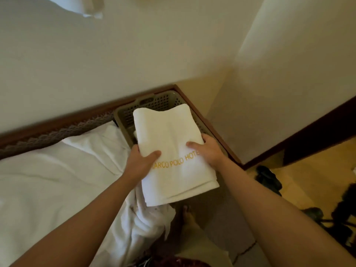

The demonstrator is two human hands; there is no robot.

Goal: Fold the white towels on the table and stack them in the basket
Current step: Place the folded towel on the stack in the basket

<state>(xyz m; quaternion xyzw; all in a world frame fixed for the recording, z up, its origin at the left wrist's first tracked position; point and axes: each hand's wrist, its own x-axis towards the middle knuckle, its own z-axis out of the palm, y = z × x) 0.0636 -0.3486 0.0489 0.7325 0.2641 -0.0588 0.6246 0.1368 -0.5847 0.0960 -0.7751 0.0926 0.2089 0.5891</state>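
You hold a folded white towel with gold embroidered lettering (173,151) above the grey perforated plastic basket (152,105). Your left hand (140,162) grips its left edge, thumb pressed on top, and your right hand (208,151) grips the right edge likewise. More unfolded white towels (63,180) lie rumpled on the surface to your left.

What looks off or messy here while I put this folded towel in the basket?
The folded towel, held by the left hand and right hand, looks tidy over the basket. The oddity is the crumpled white cloth spilling off the surface's edge, unfolded.
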